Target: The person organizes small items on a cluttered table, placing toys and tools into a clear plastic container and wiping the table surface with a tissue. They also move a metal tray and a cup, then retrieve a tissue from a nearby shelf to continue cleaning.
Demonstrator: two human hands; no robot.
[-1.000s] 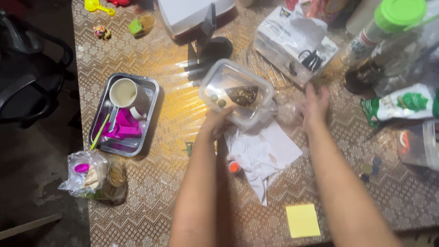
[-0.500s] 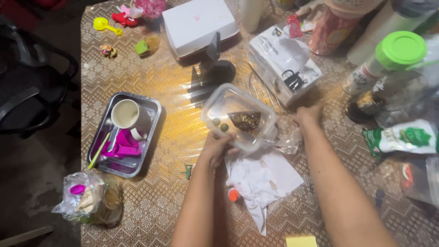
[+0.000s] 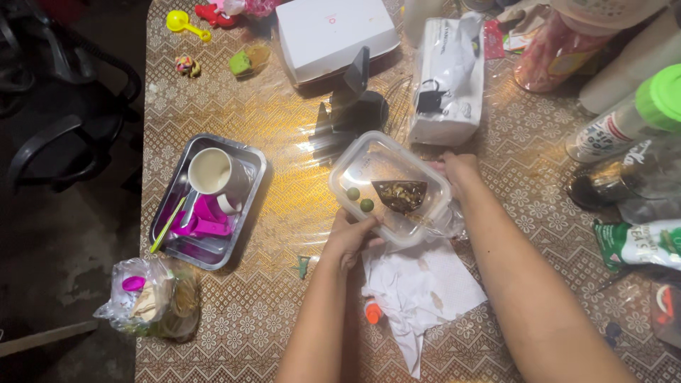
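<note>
Spread under everything, a patterned table cover (image 3: pixel 284 106) with a glossy clear film, glaring under the lamp; far side, a white cardboard box (image 3: pixel 333 32) and a white plastic package (image 3: pixel 447 81) shut with a black binder clip; left, a steel tray (image 3: pixel 241 177) carrying a cup (image 3: pixel 213 174) and magenta scoops (image 3: pixel 198 220); near the centre, tipped toward the camera, a clear plastic food container (image 3: pixel 390 188) holding a dark wedge of food (image 3: pixel 401 195) and two small green balls (image 3: pixel 360 199).

Left hand (image 3: pixel 349 237) pinched on the near rim, fingers closed over the edge; right hand (image 3: pixel 460 170) cupped against the far corner, its grip largely hidden, so firmness there impossible to judge.

Likely trouble: tilted as it is, round balls free to roll and hop the low wall; slick film offering little friction if set down askew; crumpled, stained paper napkin (image 3: pixel 418 291) directly beneath, apt to snag or drag; small orange-capped bottle (image 3: pixel 372 311) beside the left forearm, easily knocked over.
</note>
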